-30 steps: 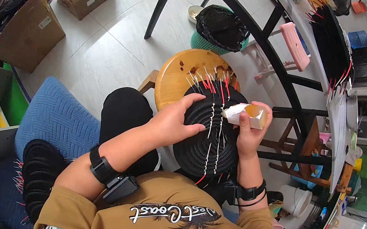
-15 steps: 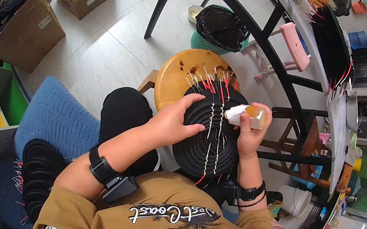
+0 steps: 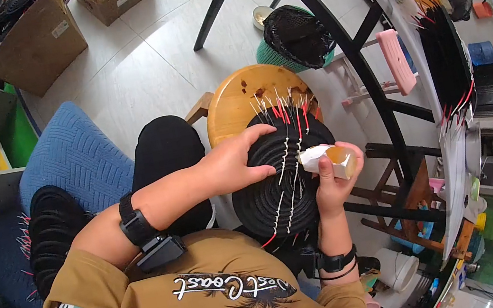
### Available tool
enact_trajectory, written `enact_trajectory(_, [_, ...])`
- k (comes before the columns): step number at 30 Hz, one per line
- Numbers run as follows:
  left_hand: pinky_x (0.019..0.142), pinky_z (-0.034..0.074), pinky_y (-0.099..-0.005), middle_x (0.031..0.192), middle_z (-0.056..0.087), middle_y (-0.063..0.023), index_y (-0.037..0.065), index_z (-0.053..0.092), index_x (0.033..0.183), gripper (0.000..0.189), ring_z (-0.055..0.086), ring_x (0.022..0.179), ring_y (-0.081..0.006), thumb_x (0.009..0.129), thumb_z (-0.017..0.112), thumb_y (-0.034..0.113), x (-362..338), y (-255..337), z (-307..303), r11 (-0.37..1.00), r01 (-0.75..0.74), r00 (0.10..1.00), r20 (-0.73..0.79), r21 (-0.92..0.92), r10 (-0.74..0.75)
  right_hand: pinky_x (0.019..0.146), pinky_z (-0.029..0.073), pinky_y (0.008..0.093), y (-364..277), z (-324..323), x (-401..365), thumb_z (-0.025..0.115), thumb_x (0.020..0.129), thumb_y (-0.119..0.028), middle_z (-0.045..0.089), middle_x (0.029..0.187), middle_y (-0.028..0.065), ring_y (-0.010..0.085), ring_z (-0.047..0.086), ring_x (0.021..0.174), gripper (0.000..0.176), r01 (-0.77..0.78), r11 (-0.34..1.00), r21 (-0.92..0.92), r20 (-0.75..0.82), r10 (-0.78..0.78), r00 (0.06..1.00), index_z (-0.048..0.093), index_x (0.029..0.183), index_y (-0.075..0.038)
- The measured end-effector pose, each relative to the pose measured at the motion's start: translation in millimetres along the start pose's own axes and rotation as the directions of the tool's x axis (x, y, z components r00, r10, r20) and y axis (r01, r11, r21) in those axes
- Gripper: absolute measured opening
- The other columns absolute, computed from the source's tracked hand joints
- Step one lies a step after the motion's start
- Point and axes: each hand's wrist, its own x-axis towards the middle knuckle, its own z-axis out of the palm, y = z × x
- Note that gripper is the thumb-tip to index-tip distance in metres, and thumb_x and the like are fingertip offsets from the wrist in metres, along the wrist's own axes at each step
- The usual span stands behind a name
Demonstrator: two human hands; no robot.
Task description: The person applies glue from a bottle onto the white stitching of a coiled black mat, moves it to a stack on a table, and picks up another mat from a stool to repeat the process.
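Observation:
A round black coil [image 3: 256, 211] lies over my lap and the front of a round wooden stool [image 3: 228, 105]. Rows of twisted white ties run across it, with red and white wire ends sticking up at its far edge. My left hand [image 3: 238, 162] rests on the coil's left part, thumb and fingers apart. At the right side my right hand [image 3: 334, 181] is wrapped round a small bottle [image 3: 315, 157] with a white front and yellowish contents. The bottle's narrow tip points left, at the ties near the coil's middle.
A blue cushioned seat [image 3: 74, 157] holds more black coils [image 3: 54, 232] at the left. Behind the stool stands a green bin [image 3: 276, 57] with a black bag. A black metal frame [image 3: 336, 28] rises at the right. Cardboard boxes [image 3: 36, 49] stand at the back left.
My right hand and the bottle have shifted slightly left and down, so the tip is a little further over the ties. My left hand is almost unmoved.

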Motion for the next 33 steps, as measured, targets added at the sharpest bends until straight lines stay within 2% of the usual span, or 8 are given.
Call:
enact_trajectory(6, [0.091,0.043,-0.0306,0.111,0.057,-0.0147,0.002,0.038,0.125,0.061,0.056,0.103,-0.0187,0.073,0.070,0.007,-0.3,1.2,-0.4,1.000,0.019,1.000,0.009,-0.021,-0.019,0.082,0.044,0.0292,-2.2,-1.4,1.1,0.068,0.080,-0.017,0.046,0.105,0.0087,0.0182,0.054,0.092,0.044,-0.009,1.000,0.023,-0.014,0.010,1.000,0.040,0.111,-0.002])
enact_trajectory(8, [0.085,0.045,-0.0335,0.106,0.059,-0.0172,0.003,0.041,0.122,0.058,0.058,0.099,-0.0272,0.073,0.070,0.013,-0.9,-1.4,1.5,0.999,-0.038,0.998,-0.041,-0.001,0.038,0.082,0.044,0.0292,-1.5,-2.8,0.6,0.068,0.080,-0.017,0.046,0.105,0.0086,0.0180,0.054,0.092,0.044,-0.006,1.000,0.024,-0.022,0.007,1.000,0.040,0.111,-0.002])
enact_trajectory(11, [0.086,0.045,-0.0334,0.106,0.059,-0.0173,0.003,0.041,0.122,0.058,0.058,0.099,-0.0273,0.073,0.070,0.013,-1.2,1.2,0.5,0.999,-0.028,0.999,-0.040,0.017,0.028,0.082,0.044,0.0292,1.2,-5.2,-0.9,0.069,0.080,-0.018,0.046,0.105,0.0086,0.0179,0.054,0.091,0.045,-0.022,1.000,-0.015,-0.022,0.022,1.000,0.040,0.111,-0.002])
enact_trajectory(15, [0.086,0.045,-0.0335,0.107,0.059,-0.0174,0.003,0.042,0.122,0.058,0.058,0.100,-0.0273,0.073,0.070,0.013,-1.1,1.1,0.5,0.999,-0.047,0.998,-0.046,0.020,0.048,0.081,0.045,0.0291,-2.9,-3.5,-0.7,0.069,0.079,-0.017,0.046,0.105,0.0088,0.0178,0.054,0.092,0.046,-0.070,0.994,0.080,-0.014,0.071,0.997,0.040,0.111,-0.002])
enact_trajectory(17, [0.090,0.043,-0.0303,0.111,0.057,-0.0139,0.003,0.039,0.125,0.061,0.056,0.103,-0.0184,0.073,0.071,0.009,-0.6,1.1,0.2,1.000,-0.012,1.000,-0.011,0.012,0.012,0.081,0.045,0.0289,-2.3,-2.1,-0.5,0.069,0.079,-0.017,0.047,0.104,0.0090,0.0179,0.054,0.092,0.045,-0.063,0.993,0.097,-0.015,0.065,0.998,0.040,0.111,-0.002])
enact_trajectory(19, [0.090,0.043,-0.0303,0.111,0.057,-0.0138,0.003,0.039,0.125,0.061,0.056,0.103,-0.0183,0.073,0.071,0.009,-0.4,-0.5,0.9,1.000,-0.011,1.000,-0.013,0.015,0.011,0.079,0.046,0.0285,1.1,0.2,-0.7,0.068,0.080,-0.016,0.047,0.104,0.0093,0.0182,0.054,0.091,0.045,-0.005,0.999,0.037,-0.027,0.006,1.000,0.040,0.111,-0.002])
enact_trajectory(26, [0.091,0.043,-0.0304,0.110,0.057,-0.0135,0.002,0.039,0.125,0.062,0.055,0.103,-0.0180,0.072,0.071,0.008,-0.6,1.7,0.3,1.000,0.014,1.000,-0.005,-0.006,-0.014,0.080,0.045,0.0283,-1.3,-1.1,-1.4,0.068,0.080,-0.015,0.046,0.105,0.0087,0.0184,0.054,0.092,0.044,-0.020,0.998,0.066,-0.012,0.021,1.000,0.040,0.111,-0.002])
enact_trajectory(33, [0.091,0.042,-0.0301,0.113,0.055,-0.0138,0.002,0.039,0.125,0.062,0.054,0.104,-0.0173,0.072,0.071,0.007,-0.5,0.3,0.1,1.000,0.002,1.000,-0.005,0.012,-0.002,0.078,0.046,0.0287,7.1,-6.8,-3.2,0.068,0.080,-0.017,0.046,0.105,0.0087,0.0185,0.054,0.092,0.046,-0.011,1.000,0.012,-0.033,0.012,0.999,0.040,0.112,-0.002])
